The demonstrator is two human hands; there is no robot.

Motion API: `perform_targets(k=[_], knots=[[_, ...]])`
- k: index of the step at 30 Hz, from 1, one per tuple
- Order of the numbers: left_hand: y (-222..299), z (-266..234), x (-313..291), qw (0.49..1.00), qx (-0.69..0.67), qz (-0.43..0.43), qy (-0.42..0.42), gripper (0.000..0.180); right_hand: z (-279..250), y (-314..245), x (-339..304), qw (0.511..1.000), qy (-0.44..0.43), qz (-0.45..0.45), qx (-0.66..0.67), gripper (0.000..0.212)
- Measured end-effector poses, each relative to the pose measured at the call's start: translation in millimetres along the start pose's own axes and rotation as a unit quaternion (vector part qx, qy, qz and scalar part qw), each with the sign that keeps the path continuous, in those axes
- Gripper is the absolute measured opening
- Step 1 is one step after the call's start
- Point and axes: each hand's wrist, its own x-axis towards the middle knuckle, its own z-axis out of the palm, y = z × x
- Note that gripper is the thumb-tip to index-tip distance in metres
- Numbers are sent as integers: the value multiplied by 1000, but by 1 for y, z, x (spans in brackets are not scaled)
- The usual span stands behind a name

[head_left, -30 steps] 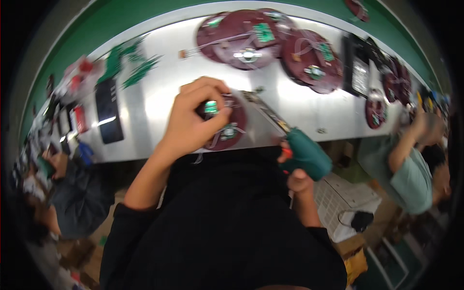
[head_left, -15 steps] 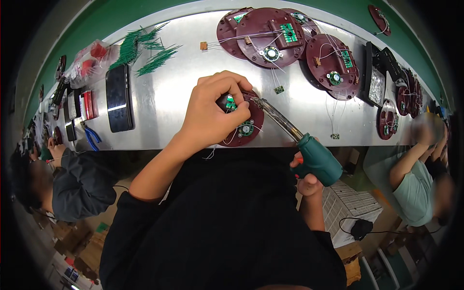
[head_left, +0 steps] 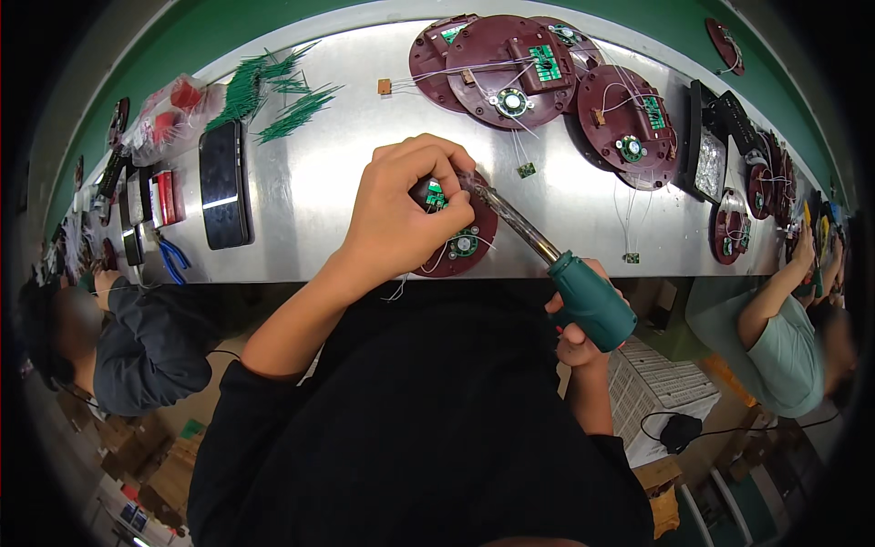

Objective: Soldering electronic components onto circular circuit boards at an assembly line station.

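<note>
My right hand point(head_left: 583, 342) is wrapped round the grip of a green pistol-shaped soldering iron point(head_left: 592, 299). Its metal barrel slants up and left, and the tip reaches the upper edge of a round maroon plastic plate point(head_left: 483, 232) at the bench's front. Over that plate, my left hand point(head_left: 406, 205) is closed in a pinch, thumb and forefinger curled together close to the tip. Whatever they hold is hidden. The plate carries a green circuit board point(head_left: 436, 194), a small round speaker point(head_left: 465, 242) and thin white wires, partly covered by my fingers.
More maroon plates point(head_left: 629, 118) with boards and trailing wires lie ahead and right, beside a black tray point(head_left: 706, 155). Leftward are green wires point(head_left: 239, 96), a dark phone point(head_left: 223, 187) and blue-handled pliers point(head_left: 171, 258). Co-workers sit at both sides.
The soldering iron's body has shifted slightly left and turned in my right hand, its tip staying by the plate's upper edge. My left hand is nearly still. The right co-worker's arms moved.
</note>
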Motion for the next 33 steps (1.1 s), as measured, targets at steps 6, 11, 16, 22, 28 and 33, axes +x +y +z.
perform_targets(k=[6, 11, 16, 22, 28, 33], knots=[[-2, 1, 0, 1000, 18, 21, 8, 13, 4, 1, -16, 982, 65, 88, 154, 80], [-4, 4, 4, 1000, -17, -1, 14, 16, 1, 10, -17, 983, 46, 66, 165, 86], [-1, 1, 5, 998, 43, 41, 10, 17, 3, 2, -10, 984, 50, 67, 158, 79], [-3, -14, 5, 994, 91, 56, -22, 15, 6, 6, -10, 986, 59, 44, 150, 77], [-1, -38, 3, 991, 101, 31, -87, 24, 8, -2, -4, 980, 87, 65, 166, 76], [30, -52, -16, 941, 269, 81, -188, 90, 2, 1, -6, 984, 76, 53, 151, 77]])
